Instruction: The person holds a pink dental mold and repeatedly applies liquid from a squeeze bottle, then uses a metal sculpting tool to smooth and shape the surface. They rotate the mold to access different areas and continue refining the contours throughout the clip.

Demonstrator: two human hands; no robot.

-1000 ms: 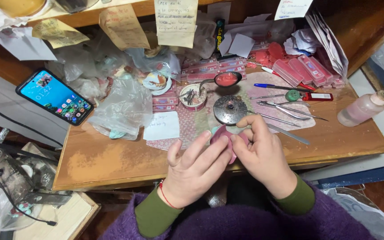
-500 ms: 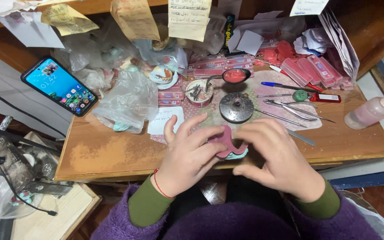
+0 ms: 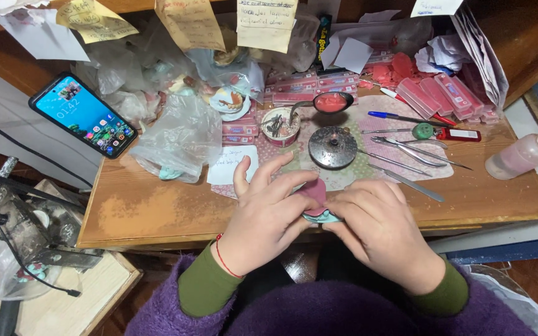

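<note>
Phone: black smartphone with lit screen (image 3: 84, 115) leans off the wooden desk's (image 3: 157, 214) left rear corner.
Left hand: left hand (image 3: 266, 214) at front edge, fingers spread, fingertips pinching the pink wax piece on a teal base (image 3: 316, 200).
Change: both hands have drawn nearer the front edge and closed round the piece; shaping appears under way.
Right hand: right hand (image 3: 378, 230) curled, pressing the piece's right side.
Surface: round metal dish (image 3: 332, 147) and steel instruments (image 3: 415, 152) behind; pinkish plastic bottle (image 3: 524, 155) at right edge.

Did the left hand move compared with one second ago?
Yes. The left hand has come away from the table edge and up toward the round metal dish, pressing the pink piece.
</note>
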